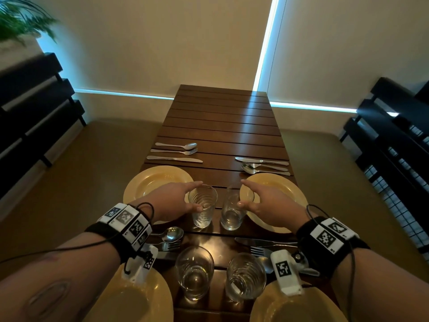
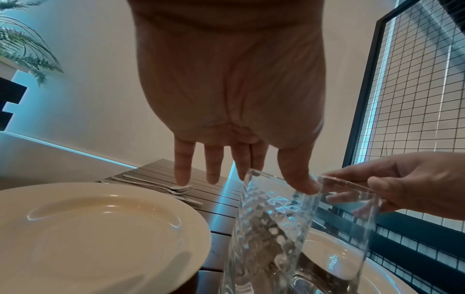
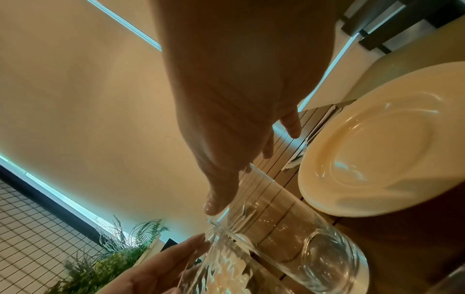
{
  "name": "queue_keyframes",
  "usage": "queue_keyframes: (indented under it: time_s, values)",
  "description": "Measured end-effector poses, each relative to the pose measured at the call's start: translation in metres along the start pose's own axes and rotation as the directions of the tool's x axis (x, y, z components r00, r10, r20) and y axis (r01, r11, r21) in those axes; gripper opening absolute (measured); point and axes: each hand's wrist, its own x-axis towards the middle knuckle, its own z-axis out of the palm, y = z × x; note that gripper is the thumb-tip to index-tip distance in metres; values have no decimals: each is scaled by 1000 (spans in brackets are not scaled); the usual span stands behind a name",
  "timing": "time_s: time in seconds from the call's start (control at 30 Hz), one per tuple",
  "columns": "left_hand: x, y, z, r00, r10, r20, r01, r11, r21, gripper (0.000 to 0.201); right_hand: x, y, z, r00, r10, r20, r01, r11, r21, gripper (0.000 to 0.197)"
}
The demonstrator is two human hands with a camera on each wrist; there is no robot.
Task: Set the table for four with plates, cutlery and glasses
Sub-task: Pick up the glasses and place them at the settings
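Note:
Two clear glasses stand side by side mid-table between the two far yellow plates [image 1: 148, 182] [image 1: 285, 187]. My left hand [image 1: 199, 195] spans the rippled glass [image 1: 203, 214] from the left, fingers straight, thumb [image 2: 305, 185] touching its rim. My right hand [image 1: 241, 191] spans the smooth glass [image 1: 232, 217] from the right, fingers straight, thumb [image 3: 216, 204] at the rim. Two more glasses [image 1: 193, 275] [image 1: 246, 275] stand between the near plates [image 1: 130, 298] [image 1: 290, 307]. A knife, fork and spoon lie by each plate [image 1: 176, 151] [image 1: 262, 166] [image 1: 170, 238] [image 1: 262, 245].
The far half of the dark slatted wooden table [image 1: 220, 112] carries nothing. Black slatted furniture [image 1: 34, 108] stands at the left, a black wire-grid rack [image 1: 394, 147] at the right. A green plant [image 1: 21, 17] sits at the top left.

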Motion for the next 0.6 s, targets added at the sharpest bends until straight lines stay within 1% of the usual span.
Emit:
queue_keyframes:
  time_s: [0.27, 0.6]
  values:
    - [1, -1, 0, 1000, 11, 17, -11, 1000, 22, 80, -1, 3, 4, 1000, -11, -16, 11, 1000, 6, 73]
    - [-1, -1, 2, 1000, 6, 25, -6, 1000, -20, 80, -2, 5, 6, 1000, -14, -18, 14, 1000, 24, 74]
